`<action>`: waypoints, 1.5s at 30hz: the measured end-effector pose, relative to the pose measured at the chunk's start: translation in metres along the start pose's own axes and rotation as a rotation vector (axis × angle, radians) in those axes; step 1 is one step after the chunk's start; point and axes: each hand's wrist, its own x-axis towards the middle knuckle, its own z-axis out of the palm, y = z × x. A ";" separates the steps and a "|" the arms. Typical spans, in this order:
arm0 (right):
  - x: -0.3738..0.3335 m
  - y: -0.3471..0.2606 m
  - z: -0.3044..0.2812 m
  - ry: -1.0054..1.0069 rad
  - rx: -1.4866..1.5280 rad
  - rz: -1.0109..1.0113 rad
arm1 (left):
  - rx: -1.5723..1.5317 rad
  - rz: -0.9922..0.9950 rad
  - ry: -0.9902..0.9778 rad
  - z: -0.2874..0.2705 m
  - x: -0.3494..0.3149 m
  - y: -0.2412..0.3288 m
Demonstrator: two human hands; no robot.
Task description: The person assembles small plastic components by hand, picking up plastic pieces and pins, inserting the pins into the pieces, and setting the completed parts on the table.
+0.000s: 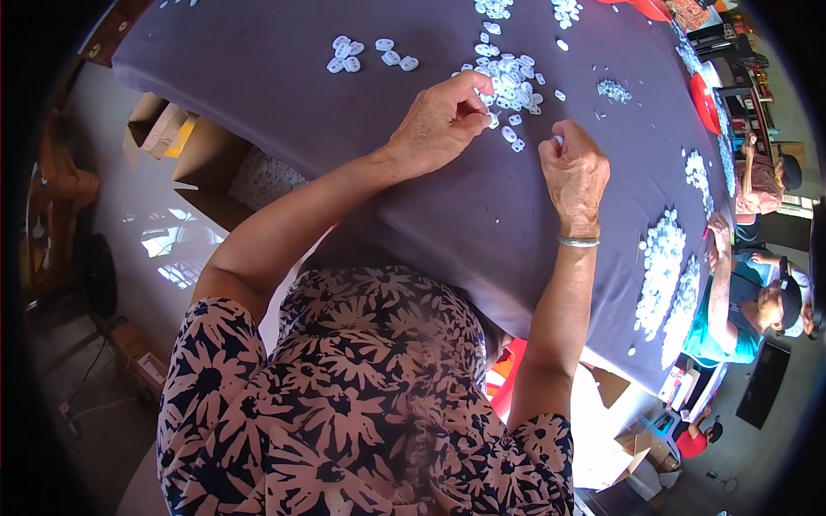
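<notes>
Over the near side of a pile of white oval plastic pieces with holes (pixel 514 82), my left hand (pixel 437 122) is closed in a pinch. What sits between its thumb and fingertips is too small to make out. My right hand (pixel 575 172) is curled into a fist to the right of the pile, above the cloth. A bit of a small white plastic piece (pixel 558 139) shows at its thumb and forefinger. A few loose oval pieces (pixel 509 134) lie between the two hands. Two small clusters, one of them oval pieces (pixel 344 53), lie to the left.
A dark purple cloth (pixel 430 215) covers the table. Small metallic bits (pixel 613 89) lie right of the pile. Large heaps of white pieces (pixel 661 275) spread along the right side, where co-workers (pixel 731 301) sit. A cardboard box (pixel 215 172) stands below the left edge.
</notes>
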 end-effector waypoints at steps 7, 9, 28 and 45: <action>-0.002 -0.013 0.006 -0.102 -0.023 0.079 | 0.005 0.023 -0.021 0.001 0.001 -0.002; -0.002 -0.011 0.005 -0.137 0.078 0.142 | -0.015 0.024 -0.020 0.001 0.001 -0.002; -0.004 0.002 0.006 -0.226 0.647 0.277 | -0.068 0.004 -0.044 0.007 -0.003 0.001; 0.000 -0.023 0.009 -0.173 1.026 0.341 | 0.031 0.014 -0.103 0.011 -0.004 0.003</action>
